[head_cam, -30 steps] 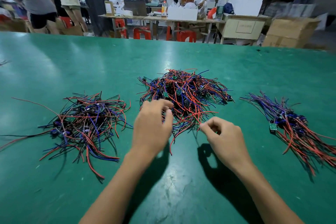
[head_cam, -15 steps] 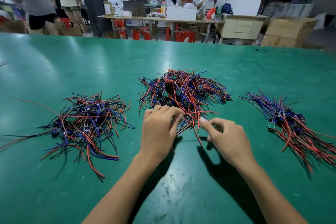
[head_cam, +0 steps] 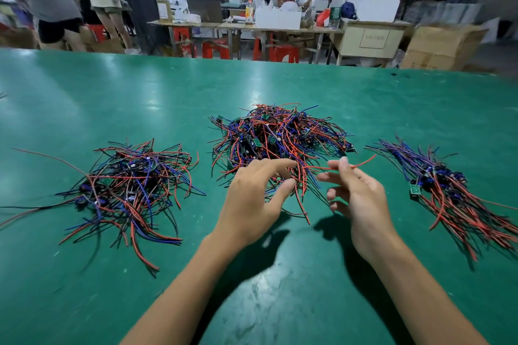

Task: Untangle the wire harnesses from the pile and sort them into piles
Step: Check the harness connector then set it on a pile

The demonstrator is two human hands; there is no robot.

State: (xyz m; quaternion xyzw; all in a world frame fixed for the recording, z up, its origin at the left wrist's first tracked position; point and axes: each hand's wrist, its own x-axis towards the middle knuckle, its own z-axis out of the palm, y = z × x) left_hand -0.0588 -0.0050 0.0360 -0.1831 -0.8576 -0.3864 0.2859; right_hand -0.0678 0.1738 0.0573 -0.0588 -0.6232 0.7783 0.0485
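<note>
right hand (head_cam: 360,199) has lifted a red wire (head_cam: 333,167) out rightward since 0.5 s ago, pinching it | left hand (head_cam: 252,199) fingers spread loose at middle pile (head_cam: 277,137) | sorted piles left (head_cam: 126,182), right (head_cam: 448,185) on green table (head_cam: 140,92)

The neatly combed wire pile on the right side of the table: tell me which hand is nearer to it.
Right. The right hand, pinching a red wire, sits just left of the combed pile without touching it. The left hand is farther away, at the middle pile.
</note>
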